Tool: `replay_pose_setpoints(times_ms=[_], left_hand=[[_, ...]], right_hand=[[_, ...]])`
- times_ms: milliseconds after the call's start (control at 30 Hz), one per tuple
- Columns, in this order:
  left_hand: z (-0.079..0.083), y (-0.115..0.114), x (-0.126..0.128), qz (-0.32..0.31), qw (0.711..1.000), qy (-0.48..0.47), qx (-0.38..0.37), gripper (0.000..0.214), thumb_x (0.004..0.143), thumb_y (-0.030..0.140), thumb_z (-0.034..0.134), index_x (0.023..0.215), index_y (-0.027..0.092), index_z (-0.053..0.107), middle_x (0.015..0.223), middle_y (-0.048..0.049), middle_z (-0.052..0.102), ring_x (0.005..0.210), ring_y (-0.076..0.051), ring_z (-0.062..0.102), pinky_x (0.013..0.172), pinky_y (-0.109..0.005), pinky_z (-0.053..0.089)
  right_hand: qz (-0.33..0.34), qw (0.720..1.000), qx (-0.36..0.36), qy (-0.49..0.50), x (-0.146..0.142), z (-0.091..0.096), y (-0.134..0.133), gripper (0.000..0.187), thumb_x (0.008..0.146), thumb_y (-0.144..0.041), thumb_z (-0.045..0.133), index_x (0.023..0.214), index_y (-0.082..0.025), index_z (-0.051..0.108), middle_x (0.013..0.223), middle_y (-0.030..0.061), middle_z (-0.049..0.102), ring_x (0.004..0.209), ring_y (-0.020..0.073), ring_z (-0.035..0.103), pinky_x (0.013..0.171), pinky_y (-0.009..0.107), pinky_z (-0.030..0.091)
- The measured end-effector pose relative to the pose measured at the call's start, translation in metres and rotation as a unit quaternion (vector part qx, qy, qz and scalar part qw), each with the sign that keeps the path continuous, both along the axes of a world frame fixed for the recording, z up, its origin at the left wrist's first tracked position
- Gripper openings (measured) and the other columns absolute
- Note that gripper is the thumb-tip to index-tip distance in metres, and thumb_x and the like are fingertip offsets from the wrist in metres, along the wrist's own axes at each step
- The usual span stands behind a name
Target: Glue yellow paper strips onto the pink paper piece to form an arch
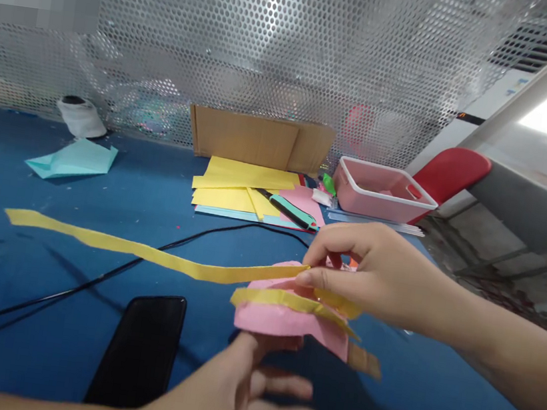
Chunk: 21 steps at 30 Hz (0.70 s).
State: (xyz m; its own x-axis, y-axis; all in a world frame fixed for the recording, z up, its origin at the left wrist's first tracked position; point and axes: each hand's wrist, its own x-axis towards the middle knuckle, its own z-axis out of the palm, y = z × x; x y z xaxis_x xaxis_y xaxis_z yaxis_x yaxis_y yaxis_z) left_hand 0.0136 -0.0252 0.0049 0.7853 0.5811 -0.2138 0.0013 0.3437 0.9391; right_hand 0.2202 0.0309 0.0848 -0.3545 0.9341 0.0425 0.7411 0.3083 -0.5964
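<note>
My right hand [370, 271] pinches one end of a long yellow paper strip [165, 259] between thumb and fingers. From there the strip stretches left over the table. Right under these fingertips is a pink paper craft [273, 319], with a yellow band [286, 300] across its front and a brown piece [364, 361] sticking out at its right. Whether my right fingers also grip the craft is hidden. Below the craft's front edge is my left hand [249, 390], slightly blurred, with bent fingers apart and nothing seen between them. Its uppermost finger is close to the underside; contact cannot be made out.
A black phone [141, 349] lies at the near left, and a black cable [92, 283] crosses the blue table. Behind are yellow paper sheets [237, 173], a teal cutter [293, 211], cardboard [247, 137], a pink basket [379, 202] and folded light-blue paper [72, 160].
</note>
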Motion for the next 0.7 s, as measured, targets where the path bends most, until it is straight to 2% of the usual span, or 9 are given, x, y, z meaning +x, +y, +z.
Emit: replay_pose_setpoints(times_ms=[33, 100, 233, 300, 400, 500, 600, 700], left_hand=[[0.004, 0.004, 0.007, 0.035, 0.997, -0.048, -0.039, 0.076, 0.076, 0.057, 0.067, 0.140, 0.024, 0.041, 0.120, -0.0124, 0.061, 0.111, -0.026, 0.060, 0.087, -0.036, 0.050], [0.017, 0.012, 0.017, 0.125, 0.982, -0.101, -0.095, 0.062, 0.086, 0.047, 0.062, 0.140, 0.026, 0.041, 0.126, -0.0112, 0.059, 0.115, -0.024, 0.058, 0.099, -0.038, 0.044], [0.035, 0.027, 0.023, 0.201, 0.961, -0.141, -0.125, 0.039, 0.090, 0.037, 0.059, 0.127, 0.026, 0.053, 0.125, -0.0065, 0.061, 0.115, -0.021, 0.057, 0.098, -0.034, 0.046], [0.035, 0.034, 0.023, 0.227, 0.960, -0.132, -0.100, 0.029, 0.091, 0.034, 0.058, 0.118, 0.024, 0.058, 0.118, -0.0057, 0.064, 0.108, -0.020, 0.060, 0.092, -0.033, 0.049], [0.031, 0.044, 0.022, 0.241, 0.965, -0.101, -0.025, 0.016, 0.091, 0.032, 0.057, 0.096, 0.018, 0.063, 0.093, -0.0049, 0.068, 0.087, -0.018, 0.063, 0.081, -0.030, 0.052], [0.028, 0.053, 0.020, 0.232, 0.968, -0.077, 0.055, 0.024, 0.092, 0.033, 0.054, 0.074, 0.017, 0.055, 0.067, -0.0009, 0.061, 0.066, -0.014, 0.058, 0.068, -0.028, 0.050], [0.025, 0.062, 0.017, 0.238, 0.961, -0.059, 0.125, 0.027, 0.090, 0.036, 0.055, 0.071, 0.019, 0.049, 0.060, 0.0024, 0.053, 0.056, -0.012, 0.052, 0.059, -0.027, 0.048], [0.023, 0.069, 0.015, 0.259, 0.949, -0.035, 0.176, 0.026, 0.089, 0.041, 0.058, 0.077, 0.020, 0.049, 0.063, 0.0030, 0.051, 0.057, -0.012, 0.052, 0.058, -0.028, 0.049]], right_hand=[[-0.010, 1.000, -0.002, 0.006, -0.002, 0.002, 0.000, 0.015, 0.078, -0.028, 0.068, 0.064, -0.022, 0.067, 0.061, -0.0041, 0.062, 0.057, 0.0090, 0.052, 0.050, 0.022, 0.036], [-0.032, 0.999, -0.003, 0.021, -0.005, 0.004, -0.001, 0.018, 0.078, -0.033, 0.069, 0.064, -0.022, 0.067, 0.064, -0.0034, 0.064, 0.058, 0.0095, 0.053, 0.051, 0.023, 0.037], [-0.062, 0.998, 0.027, 0.018, -0.012, 0.008, -0.004, 0.019, 0.079, -0.030, 0.067, 0.063, -0.021, 0.065, 0.062, -0.0034, 0.063, 0.057, 0.0092, 0.051, 0.051, 0.023, 0.037], [-0.062, 0.996, 0.067, -0.021, -0.015, 0.011, -0.006, 0.020, 0.080, -0.028, 0.065, 0.062, -0.020, 0.064, 0.059, -0.0033, 0.061, 0.055, 0.0090, 0.050, 0.050, 0.024, 0.035], [-0.051, 0.983, 0.129, -0.117, -0.021, 0.015, -0.006, 0.021, 0.081, -0.026, 0.062, 0.062, -0.018, 0.062, 0.057, -0.0020, 0.058, 0.053, 0.0094, 0.046, 0.050, 0.025, 0.031], [-0.046, 0.969, 0.149, -0.194, -0.025, 0.017, -0.002, 0.023, 0.081, -0.027, 0.059, 0.060, -0.017, 0.058, 0.056, -0.0006, 0.056, 0.051, 0.0098, 0.041, 0.049, 0.026, 0.027], [-0.035, 0.963, 0.162, -0.211, -0.028, 0.015, 0.004, 0.026, 0.080, -0.025, 0.058, 0.056, -0.018, 0.051, 0.055, -0.0001, 0.054, 0.050, 0.0095, 0.038, 0.049, 0.027, 0.025], [-0.030, 0.970, 0.175, -0.167, -0.030, 0.009, 0.010, 0.031, 0.079, -0.023, 0.056, 0.052, -0.019, 0.042, 0.050, -0.0019, 0.048, 0.047, 0.0080, 0.034, 0.048, 0.026, 0.023]])
